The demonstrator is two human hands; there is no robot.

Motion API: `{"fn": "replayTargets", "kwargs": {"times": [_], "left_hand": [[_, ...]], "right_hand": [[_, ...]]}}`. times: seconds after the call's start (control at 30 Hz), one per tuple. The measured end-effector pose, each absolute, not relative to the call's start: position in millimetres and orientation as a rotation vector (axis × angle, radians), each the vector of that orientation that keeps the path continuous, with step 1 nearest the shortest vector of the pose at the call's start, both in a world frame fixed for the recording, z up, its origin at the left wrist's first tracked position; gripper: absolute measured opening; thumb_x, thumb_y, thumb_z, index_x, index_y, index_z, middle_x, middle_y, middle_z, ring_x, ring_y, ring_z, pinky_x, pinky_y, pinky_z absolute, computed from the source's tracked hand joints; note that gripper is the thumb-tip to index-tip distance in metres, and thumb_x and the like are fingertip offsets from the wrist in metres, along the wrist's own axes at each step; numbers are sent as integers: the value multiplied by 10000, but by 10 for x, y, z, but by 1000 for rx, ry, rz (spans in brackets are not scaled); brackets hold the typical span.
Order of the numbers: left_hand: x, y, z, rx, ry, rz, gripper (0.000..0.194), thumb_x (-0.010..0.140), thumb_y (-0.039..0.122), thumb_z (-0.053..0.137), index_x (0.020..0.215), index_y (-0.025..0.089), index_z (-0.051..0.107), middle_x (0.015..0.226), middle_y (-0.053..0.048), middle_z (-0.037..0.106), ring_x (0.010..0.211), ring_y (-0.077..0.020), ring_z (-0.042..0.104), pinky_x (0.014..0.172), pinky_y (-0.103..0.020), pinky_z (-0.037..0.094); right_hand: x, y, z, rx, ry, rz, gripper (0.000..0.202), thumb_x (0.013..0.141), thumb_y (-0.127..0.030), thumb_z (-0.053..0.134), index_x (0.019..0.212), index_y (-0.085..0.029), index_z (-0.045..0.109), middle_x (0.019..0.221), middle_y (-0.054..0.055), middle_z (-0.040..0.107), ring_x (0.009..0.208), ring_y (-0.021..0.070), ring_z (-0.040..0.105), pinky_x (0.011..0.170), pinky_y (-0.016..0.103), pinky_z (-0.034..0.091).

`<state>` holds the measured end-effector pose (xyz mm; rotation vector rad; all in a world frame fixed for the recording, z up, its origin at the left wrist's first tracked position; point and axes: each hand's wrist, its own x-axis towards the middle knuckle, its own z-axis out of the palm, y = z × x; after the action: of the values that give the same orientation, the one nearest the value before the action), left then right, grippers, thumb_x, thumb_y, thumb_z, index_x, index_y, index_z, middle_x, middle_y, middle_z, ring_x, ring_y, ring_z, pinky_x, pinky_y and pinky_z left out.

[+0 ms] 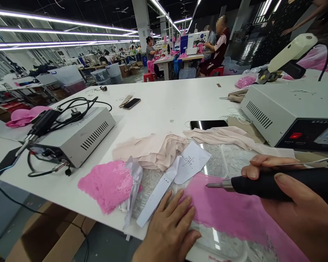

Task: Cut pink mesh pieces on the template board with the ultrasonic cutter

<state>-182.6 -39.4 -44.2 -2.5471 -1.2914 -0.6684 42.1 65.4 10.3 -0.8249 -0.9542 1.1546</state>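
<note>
My right hand is wrapped round a black handheld tool, whose pointed metal tip is over the pink fabric. My left hand lies spread and palm down, its fingertips at the lower part of a white paper strip and the left edge of the pink fabric. Just above the fabric is a white paper piece with a dotted pattern. A clear scratched board lies beneath. Beige fabric strips stretch behind, and a bright pink piece lies to the left.
A grey box with cables and another tool stands left; a larger grey box stands right. A phone lies behind the beige fabric, another phone farther back. People sit at sewing machines beyond the white table.
</note>
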Motion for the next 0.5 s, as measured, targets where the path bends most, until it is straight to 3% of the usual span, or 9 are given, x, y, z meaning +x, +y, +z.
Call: {"fn": "replayTargets", "kwargs": {"times": [0.33, 0.5], "left_hand": [[-1826, -411, -477, -2567, -1338, -728, 372, 904, 364, 570, 1168, 107, 618, 1232, -143, 658, 1289, -296, 502, 1038, -484, 476], [-1828, -403, -486, -2561, -1322, -714, 378, 899, 362, 574, 1162, 94, 615, 1229, -138, 660, 1269, -313, 521, 982, -503, 520]], "right_hand": [[323, 622, 38, -793, -931, 1161, 131, 658, -135, 636, 755, -220, 615, 864, 2, 536, 704, 129, 576, 740, 265, 570], [331, 613, 4, -794, -971, 1141, 136, 688, -129, 621, 778, -231, 613, 868, -2, 546, 724, 124, 574, 786, 244, 570]]}}
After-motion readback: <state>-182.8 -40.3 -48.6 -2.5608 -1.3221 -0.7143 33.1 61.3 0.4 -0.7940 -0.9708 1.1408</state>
